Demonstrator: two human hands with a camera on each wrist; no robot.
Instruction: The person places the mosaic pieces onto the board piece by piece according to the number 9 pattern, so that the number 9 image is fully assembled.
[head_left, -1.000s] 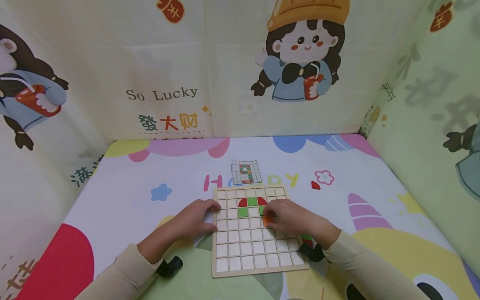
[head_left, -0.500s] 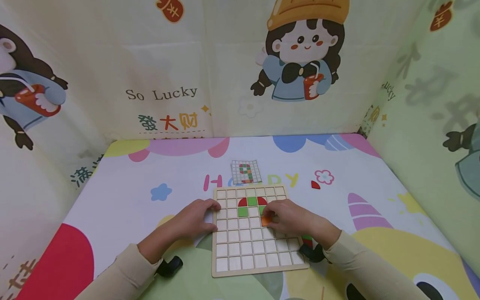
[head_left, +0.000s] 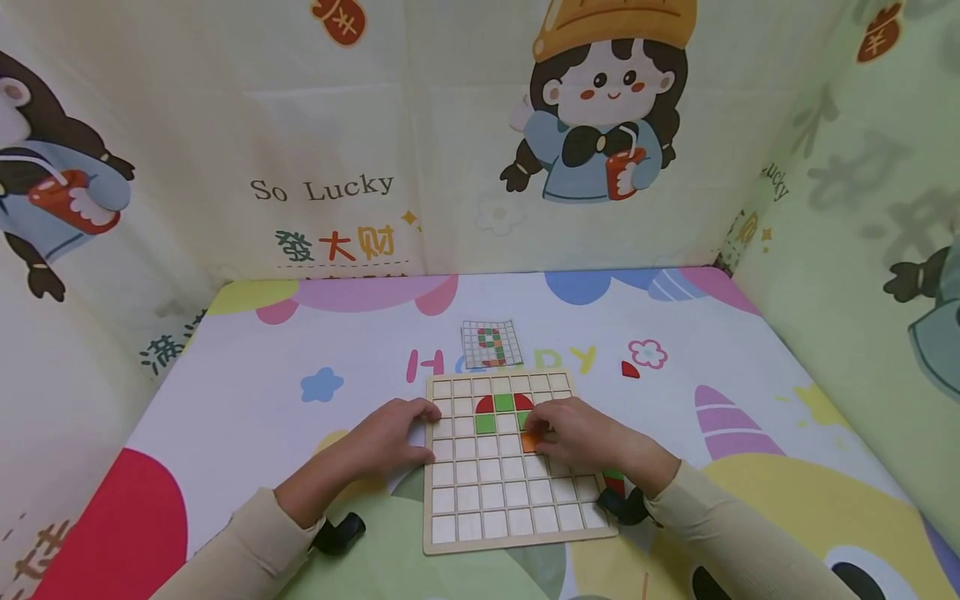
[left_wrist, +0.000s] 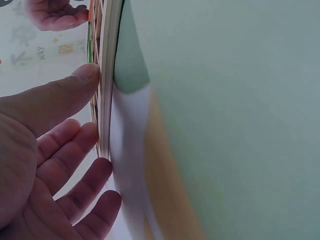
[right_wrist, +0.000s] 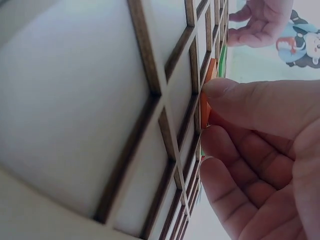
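Right hand [head_left: 579,433]: fingers [right_wrist: 222,90] partly hide orange tile [head_left: 529,442].

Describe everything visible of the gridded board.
The gridded board is squarish, pale and wood-looking, with a plain rim and raised, dark-sided dividers forming square cells. It lies flat on the patterned tabletop. Toward its far side, cells hold two red pieces with rounded corners and green squares, one partly hidden. The left hand touches its left edge; the right hand pinches an orange tile at one cell.
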